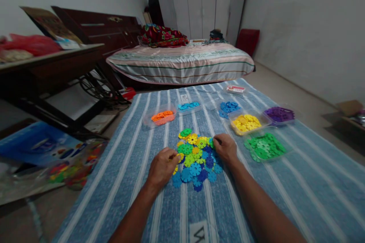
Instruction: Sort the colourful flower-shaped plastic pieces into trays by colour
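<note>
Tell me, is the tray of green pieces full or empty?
Full: the green tray on the striped cloth is heaped with green snowflake discs that cover its bottom.

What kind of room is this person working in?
Most likely a bedroom in a home: a made bed with a striped cover, tall white wardrobe doors behind it, and a dark wooden table at the left.

Both hands are resting on a heap of mixed snowflake discs [196, 155] lying mid-way across the blue striped mat [285, 197]: the left hand [162, 167] is pinching a yellow disc at the heap's left edge, the right hand [226, 148] is pressing its right edge. Toward the mat's far edge, clear trays are sitting with orange discs [162, 116], light blue discs [188, 105], yellow discs [246, 122], purple discs [279, 114] and green discs [265, 146].
</note>
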Tool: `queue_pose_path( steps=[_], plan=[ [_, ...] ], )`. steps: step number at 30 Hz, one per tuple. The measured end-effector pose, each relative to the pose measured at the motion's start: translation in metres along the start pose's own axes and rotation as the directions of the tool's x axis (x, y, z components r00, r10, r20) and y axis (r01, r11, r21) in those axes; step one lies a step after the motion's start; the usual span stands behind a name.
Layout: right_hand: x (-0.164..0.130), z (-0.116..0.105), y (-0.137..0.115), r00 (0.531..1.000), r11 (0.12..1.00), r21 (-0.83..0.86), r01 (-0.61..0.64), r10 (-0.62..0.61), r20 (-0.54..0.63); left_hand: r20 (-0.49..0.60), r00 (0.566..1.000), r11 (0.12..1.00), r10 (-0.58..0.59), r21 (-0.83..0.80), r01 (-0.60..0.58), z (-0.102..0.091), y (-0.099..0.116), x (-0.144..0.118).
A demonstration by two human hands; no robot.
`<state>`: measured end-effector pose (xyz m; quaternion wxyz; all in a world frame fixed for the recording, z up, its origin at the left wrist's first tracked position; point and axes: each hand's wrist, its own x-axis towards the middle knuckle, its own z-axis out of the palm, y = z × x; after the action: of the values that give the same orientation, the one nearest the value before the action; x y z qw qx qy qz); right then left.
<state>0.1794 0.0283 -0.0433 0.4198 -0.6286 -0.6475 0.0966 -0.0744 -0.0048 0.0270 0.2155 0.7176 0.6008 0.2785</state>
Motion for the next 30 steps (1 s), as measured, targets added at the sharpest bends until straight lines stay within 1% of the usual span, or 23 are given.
queue_pose_path(
  steps=[3,5,8,12,16,18,19,21,23,25,27,30],
  plan=[
    [0.001,0.000,-0.001,1.000,1.000,-0.008,-0.002,0.002,0.001,0.034,0.993,0.987,-0.112,-0.111,0.115,0.003,0.012,0.012],
    [0.001,0.000,-0.002,1.000,1.000,-0.008,-0.005,0.005,0.006,0.072,0.989,0.972,-0.132,-0.186,0.144,0.010,0.026,0.025],
    [0.001,0.000,-0.002,1.000,1.000,-0.004,-0.007,0.007,0.011,0.140,0.982,0.945,-0.128,-0.282,0.163,0.027,0.054,0.047],
    [0.001,0.002,-0.003,0.999,0.999,-0.029,-0.040,0.040,0.012,0.212,0.971,0.890,-0.107,-0.415,0.188,0.057,0.100,0.079],
    [0.003,0.003,-0.005,0.999,0.999,-0.031,-0.041,0.042,0.024,0.289,0.957,0.792,-0.019,-0.580,0.191,0.083,0.147,0.107],
    [0.003,0.003,-0.005,0.999,0.998,-0.032,-0.045,0.046,0.027,0.261,0.965,0.818,-0.010,-0.553,0.158,0.089,0.161,0.117],
    [0.004,0.004,-0.004,0.998,0.998,-0.036,-0.051,0.052,0.022,0.242,0.970,0.846,-0.007,-0.516,0.135,0.091,0.162,0.119],
    [0.003,0.004,-0.003,0.998,0.998,-0.041,-0.053,0.054,0.018,0.220,0.976,0.895,0.000,-0.435,0.098,0.087,0.157,0.121],
    [0.003,0.004,-0.002,0.999,0.999,-0.032,-0.038,0.039,0.027,0.217,0.976,0.917,0.006,-0.390,0.081,0.076,0.140,0.116],
    [0.003,0.004,-0.001,0.999,1.000,-0.014,-0.023,0.024,0.038,0.209,0.978,0.936,-0.009,-0.342,0.081,0.058,0.116,0.107],
    [0.002,0.002,0.000,0.999,1.000,0.004,-0.018,0.017,0.042,0.193,0.980,0.961,-0.040,-0.262,0.091,0.036,0.088,0.095],
    [0.002,0.000,0.000,0.999,1.000,0.014,-0.014,0.013,0.033,0.224,0.970,0.987,-0.090,-0.111,0.118,0.001,0.050,0.070]
  ],
)
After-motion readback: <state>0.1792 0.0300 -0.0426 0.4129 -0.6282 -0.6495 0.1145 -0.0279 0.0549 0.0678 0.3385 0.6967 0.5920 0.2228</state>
